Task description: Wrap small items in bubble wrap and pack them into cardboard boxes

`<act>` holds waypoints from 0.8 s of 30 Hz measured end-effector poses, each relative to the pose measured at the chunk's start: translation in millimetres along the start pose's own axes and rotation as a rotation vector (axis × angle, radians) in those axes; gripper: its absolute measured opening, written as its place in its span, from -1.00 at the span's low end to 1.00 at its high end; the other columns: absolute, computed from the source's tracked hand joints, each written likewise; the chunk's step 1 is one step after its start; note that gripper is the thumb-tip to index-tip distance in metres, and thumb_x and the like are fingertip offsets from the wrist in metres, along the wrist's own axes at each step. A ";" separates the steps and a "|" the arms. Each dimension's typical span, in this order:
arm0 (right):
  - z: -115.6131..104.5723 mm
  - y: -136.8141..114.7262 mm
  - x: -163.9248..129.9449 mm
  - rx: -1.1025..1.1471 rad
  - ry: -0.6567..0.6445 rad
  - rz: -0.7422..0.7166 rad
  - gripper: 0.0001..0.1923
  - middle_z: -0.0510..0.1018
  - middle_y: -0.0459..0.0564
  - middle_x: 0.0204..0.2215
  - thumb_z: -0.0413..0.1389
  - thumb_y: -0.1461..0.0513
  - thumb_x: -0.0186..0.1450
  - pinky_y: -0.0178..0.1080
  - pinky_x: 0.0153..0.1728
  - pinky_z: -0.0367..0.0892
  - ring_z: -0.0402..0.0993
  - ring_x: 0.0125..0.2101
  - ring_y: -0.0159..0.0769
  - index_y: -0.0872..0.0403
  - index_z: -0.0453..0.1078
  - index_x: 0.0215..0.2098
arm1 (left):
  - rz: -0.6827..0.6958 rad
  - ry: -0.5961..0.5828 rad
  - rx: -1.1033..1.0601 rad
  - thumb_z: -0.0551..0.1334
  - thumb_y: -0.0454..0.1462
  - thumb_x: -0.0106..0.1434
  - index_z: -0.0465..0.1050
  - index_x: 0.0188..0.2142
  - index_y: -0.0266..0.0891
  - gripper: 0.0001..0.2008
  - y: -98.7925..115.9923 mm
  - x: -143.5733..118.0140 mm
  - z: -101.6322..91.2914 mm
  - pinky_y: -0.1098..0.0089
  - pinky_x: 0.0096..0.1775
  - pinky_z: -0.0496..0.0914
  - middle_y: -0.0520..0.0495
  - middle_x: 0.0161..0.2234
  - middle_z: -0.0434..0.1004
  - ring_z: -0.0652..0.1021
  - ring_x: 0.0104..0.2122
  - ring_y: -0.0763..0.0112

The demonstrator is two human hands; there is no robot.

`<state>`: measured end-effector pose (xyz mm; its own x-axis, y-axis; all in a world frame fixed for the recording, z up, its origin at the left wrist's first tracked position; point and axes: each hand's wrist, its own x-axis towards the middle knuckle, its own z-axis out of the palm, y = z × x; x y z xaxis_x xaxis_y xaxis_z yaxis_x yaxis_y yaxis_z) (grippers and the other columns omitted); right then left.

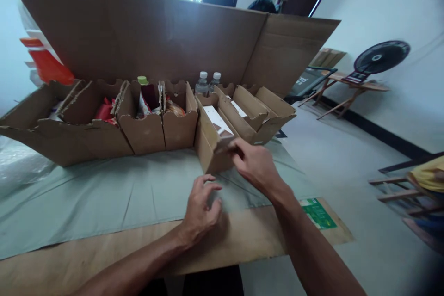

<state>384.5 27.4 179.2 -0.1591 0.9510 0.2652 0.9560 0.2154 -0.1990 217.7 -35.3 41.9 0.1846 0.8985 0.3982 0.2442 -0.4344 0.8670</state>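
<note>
A narrow cardboard box [208,148] juts forward from a row of similar boxes, with a white piece [217,119] inside it. My right hand [255,162] is closed at the box's front top edge, thumb and fingers pinching it. Blur there hides the exact contact. My left hand [203,206] hovers over the table's front, in front of the same box. Its fingers are loosely curled and apart, with nothing in them. Just to the right, another cardboard box [256,122] also has a white piece in it.
Further left, cardboard boxes [140,136] hold red packets [106,110] and other packages. Two capped bottles [201,85] stand behind the row, before a tall cardboard panel [173,32]. A green cloth [149,185] covers part of the wooden table [138,245]. A fan [378,58] is at right.
</note>
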 end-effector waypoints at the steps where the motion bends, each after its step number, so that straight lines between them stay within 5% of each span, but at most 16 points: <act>1: -6.6 11.8 -26.1 0.035 0.032 -0.051 -0.78 0.66 0.01 -0.42 0.04 0.21 0.33 -0.24 -0.39 0.25 0.54 -0.44 -0.19 0.01 0.54 -0.21 | -0.009 0.027 -0.001 0.19 -0.42 0.21 0.52 -0.13 -0.17 -0.74 5.5 -4.9 -13.0 0.29 -0.25 0.58 -0.23 0.03 0.47 0.54 0.04 0.10; 5: -30.3 73.3 -127.0 0.199 0.174 -0.158 -0.77 0.66 -0.01 -0.29 0.09 0.21 0.28 -0.21 -0.30 0.43 0.59 -0.30 -0.18 -0.06 0.54 -0.15 | -0.080 0.095 0.021 0.18 -0.37 0.28 0.52 -0.14 -0.11 -0.78 22.5 -28.1 -57.9 0.63 -0.64 0.24 -0.17 -0.03 0.48 0.55 -0.01 0.15; 9: -21.6 115.2 -197.2 0.263 0.393 0.203 -0.29 0.61 0.09 0.06 0.20 0.01 0.30 -0.07 -0.03 0.52 0.61 -0.02 -0.05 -0.06 0.23 0.38 | -0.188 0.119 0.012 0.21 -0.33 0.27 0.36 0.22 -0.03 -0.48 29.4 -32.0 -63.8 0.58 -0.58 0.33 -0.21 0.22 0.37 0.52 0.09 0.06; 11: -3.4 117.7 -214.8 0.339 0.405 0.314 -0.22 0.59 0.13 0.09 0.20 -0.08 0.28 -0.06 -0.04 0.53 0.61 -0.01 -0.02 -0.02 0.20 0.39 | -0.223 0.088 -0.030 0.24 -0.29 0.25 0.19 0.35 0.00 -0.32 30.0 -22.1 -52.3 0.50 -0.49 0.42 -0.23 0.35 0.24 0.46 0.18 -0.04; 14: 26.7 103.4 -218.2 0.406 0.298 0.351 -0.42 0.66 0.10 -0.08 0.19 -0.14 0.27 -0.10 -0.12 0.55 0.64 -0.10 -0.03 0.02 0.45 0.10 | -0.232 0.015 -0.105 0.27 -0.24 0.21 0.06 0.42 -0.02 -0.19 27.4 -3.7 -30.2 0.19 -0.17 0.57 -0.25 0.41 0.17 0.37 0.28 -0.13; 18: 48.5 71.8 -193.8 0.471 0.279 0.372 -0.48 0.66 0.12 -0.09 0.18 -0.13 0.28 -0.04 -0.04 0.51 0.60 -0.06 0.00 0.04 0.46 0.01 | -0.203 0.079 -0.135 0.29 -0.21 0.21 0.10 0.41 -0.10 -0.20 19.3 -4.0 -21.5 -0.17 0.25 0.32 -0.27 0.35 0.28 0.34 0.30 -0.10; 24: 59.7 24.4 -118.9 0.587 0.208 0.183 -0.61 0.65 0.13 -0.14 0.16 -0.02 0.28 -0.04 -0.10 0.49 0.59 -0.10 -0.01 0.05 0.45 -0.06 | -0.203 0.394 0.032 0.31 -0.18 0.25 0.14 0.39 -0.07 -0.26 7.0 -40.7 -78.9 -0.01 0.20 0.39 -0.23 0.28 0.35 0.46 0.18 0.05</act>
<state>412.0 -67.2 86.6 0.1012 0.9339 0.3430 0.6599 0.1950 -0.7256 136.8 -69.9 55.4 -0.2454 0.9184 0.3103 0.2687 -0.2431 0.9320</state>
